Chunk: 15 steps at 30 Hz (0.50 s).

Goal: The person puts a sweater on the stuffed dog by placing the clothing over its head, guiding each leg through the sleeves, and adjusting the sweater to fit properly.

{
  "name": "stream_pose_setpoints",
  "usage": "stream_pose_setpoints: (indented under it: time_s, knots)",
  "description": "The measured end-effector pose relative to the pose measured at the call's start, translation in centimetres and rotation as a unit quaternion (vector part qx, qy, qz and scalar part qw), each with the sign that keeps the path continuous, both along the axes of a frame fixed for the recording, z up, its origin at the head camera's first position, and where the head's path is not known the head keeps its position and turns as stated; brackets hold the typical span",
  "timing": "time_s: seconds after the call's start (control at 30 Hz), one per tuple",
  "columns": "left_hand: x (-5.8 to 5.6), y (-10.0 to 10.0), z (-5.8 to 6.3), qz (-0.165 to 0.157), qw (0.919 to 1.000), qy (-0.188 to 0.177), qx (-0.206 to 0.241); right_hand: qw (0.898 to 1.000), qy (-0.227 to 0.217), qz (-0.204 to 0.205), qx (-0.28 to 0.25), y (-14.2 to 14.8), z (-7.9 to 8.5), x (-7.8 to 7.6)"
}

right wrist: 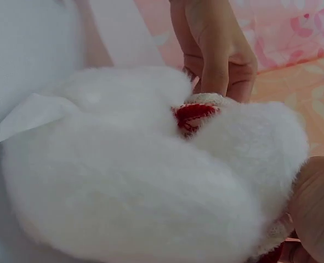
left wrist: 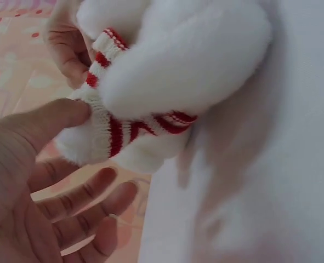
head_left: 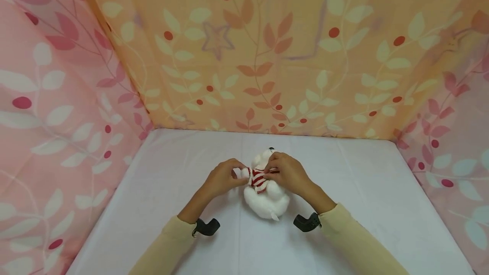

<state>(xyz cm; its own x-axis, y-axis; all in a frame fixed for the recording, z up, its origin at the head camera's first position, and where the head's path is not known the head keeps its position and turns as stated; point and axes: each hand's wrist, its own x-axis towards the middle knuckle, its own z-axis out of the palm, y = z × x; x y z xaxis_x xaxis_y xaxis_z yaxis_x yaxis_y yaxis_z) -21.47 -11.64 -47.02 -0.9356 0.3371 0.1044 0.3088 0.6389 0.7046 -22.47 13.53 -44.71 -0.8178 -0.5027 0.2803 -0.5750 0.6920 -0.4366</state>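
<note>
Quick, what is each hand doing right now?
Left hand: pinching the red-and-white striped knitted sweater on the white plush toy.
Right hand: pinching the same sweater.

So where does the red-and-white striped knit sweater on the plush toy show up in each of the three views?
Head: striped sweater at centre, between both hands.
Left wrist: upper left to centre, pinched at its edge by the left hand.
Right wrist: only a red patch, upper centre, under the right hand.
Shared landmark: the white plush toy.

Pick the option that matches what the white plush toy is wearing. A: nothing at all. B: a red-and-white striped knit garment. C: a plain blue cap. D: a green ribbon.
B: the plush toy wears a red-and-white striped knit garment, which the left hand and right hand both pinch at its edges.
</note>
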Motion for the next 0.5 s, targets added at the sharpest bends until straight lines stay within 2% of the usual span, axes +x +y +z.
stream_pose_setpoints:
  time_s: [0.23, 0.5]
  knots:
    - [0.0, -0.3, -1.2, 0.025, 0.997, 0.059, 0.044, 0.999, 0.001, -0.049, -0.006, 0.6, 0.4, 0.4]
    - [-0.1, -0.7, -1.6, 0.025, 0.9947, 0.06, 0.08, 0.995, -0.034, -0.089, -0.022, 2.4, 0.4, 0.5]
